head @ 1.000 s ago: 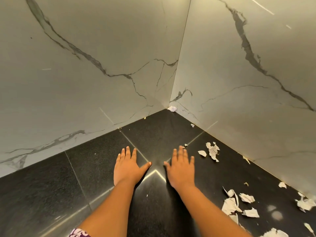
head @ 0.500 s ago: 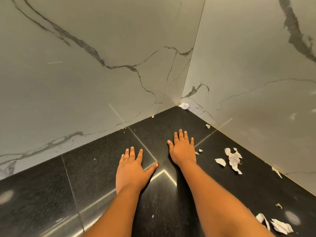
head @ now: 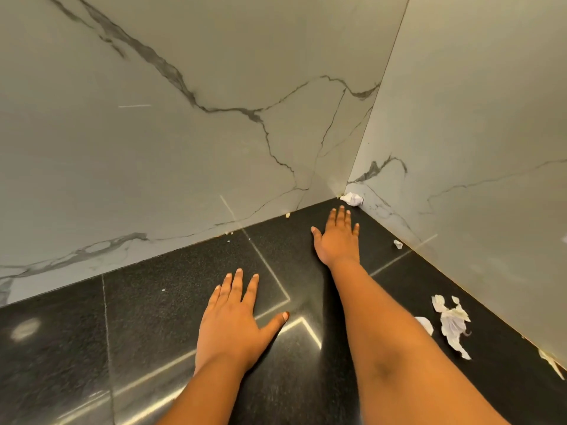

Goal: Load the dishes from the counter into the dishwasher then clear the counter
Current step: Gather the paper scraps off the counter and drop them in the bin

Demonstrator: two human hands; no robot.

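Note:
A black speckled counter [head: 147,317] runs into a corner between two marble walls. My left hand [head: 233,320] lies flat on it with fingers spread, holding nothing. My right hand [head: 337,237] stretches far ahead, flat with straight fingers, its fingertips a short way from a crumpled white paper ball [head: 352,199] in the corner. Torn white paper scraps [head: 451,325] lie to the right of my right forearm. No dishes or dishwasher are in view.
Grey-veined marble walls [head: 184,133] close the counter at the back and right. A small paper bit [head: 398,244] sits by the right wall, and tiny crumbs [head: 287,215] lie along the back wall. Another scrap [head: 552,365] lies at the right edge.
My right hand has slid forward toward the corner and the paper ball. My left hand stays flat in place. The view has shifted left, so fewer scraps show.

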